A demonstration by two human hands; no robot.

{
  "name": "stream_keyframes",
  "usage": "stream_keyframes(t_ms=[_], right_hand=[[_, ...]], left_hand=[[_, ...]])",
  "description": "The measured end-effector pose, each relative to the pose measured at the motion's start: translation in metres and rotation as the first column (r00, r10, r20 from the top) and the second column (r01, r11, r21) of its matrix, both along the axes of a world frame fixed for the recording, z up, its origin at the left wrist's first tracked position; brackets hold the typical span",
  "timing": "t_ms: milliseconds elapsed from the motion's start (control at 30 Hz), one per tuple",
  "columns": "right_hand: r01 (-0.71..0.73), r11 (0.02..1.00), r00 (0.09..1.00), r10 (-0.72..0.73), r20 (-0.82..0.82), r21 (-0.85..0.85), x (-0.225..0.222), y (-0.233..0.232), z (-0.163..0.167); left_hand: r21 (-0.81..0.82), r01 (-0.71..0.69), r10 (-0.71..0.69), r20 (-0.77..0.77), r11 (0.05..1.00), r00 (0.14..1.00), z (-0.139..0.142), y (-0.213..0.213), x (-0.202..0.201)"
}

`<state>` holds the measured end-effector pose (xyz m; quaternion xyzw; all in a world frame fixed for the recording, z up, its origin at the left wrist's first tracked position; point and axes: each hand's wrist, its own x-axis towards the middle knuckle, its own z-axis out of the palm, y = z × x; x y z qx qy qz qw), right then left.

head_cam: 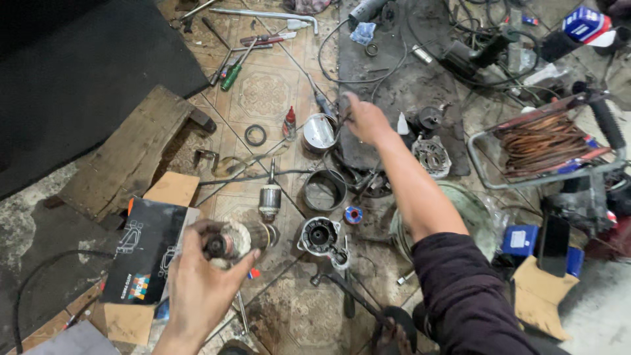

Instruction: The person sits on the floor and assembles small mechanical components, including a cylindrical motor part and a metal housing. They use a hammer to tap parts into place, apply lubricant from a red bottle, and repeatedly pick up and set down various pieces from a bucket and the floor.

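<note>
At the lower left of the frame the left hand [197, 289] grips a wound motor armature [238, 240], fingers curled round it, while farther up at centre the right hand [363, 119] reaches out, fingers seemingly pinched on a thin tool beside a shiny metal can [319, 133]

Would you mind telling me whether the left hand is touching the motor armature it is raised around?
Touching. The head view shows the left hand wrapped around the armature, thumb and fingers pressed against its body with no gap.
</note>
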<state>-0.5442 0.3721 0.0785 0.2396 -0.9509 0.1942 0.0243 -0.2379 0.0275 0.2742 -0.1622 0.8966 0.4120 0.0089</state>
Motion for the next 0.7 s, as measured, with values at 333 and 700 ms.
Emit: stream_keyframes(t_ms=[333,700], right_hand=[[0.083,0.868,0.965,0.053,0.257,-0.49,0.158,0.01,0.189],[0.015,0.919,0.96,0.097,0.264,-0.393,0.333,-0.014,0.3]], left_hand=[[0.126,0.019,0.006,-0.191,0.992,0.982,0.037,0.005,0.039],[0.261,0.087,-0.001,-0.313,0.961,0.95,0.067,0.04,0.109]])
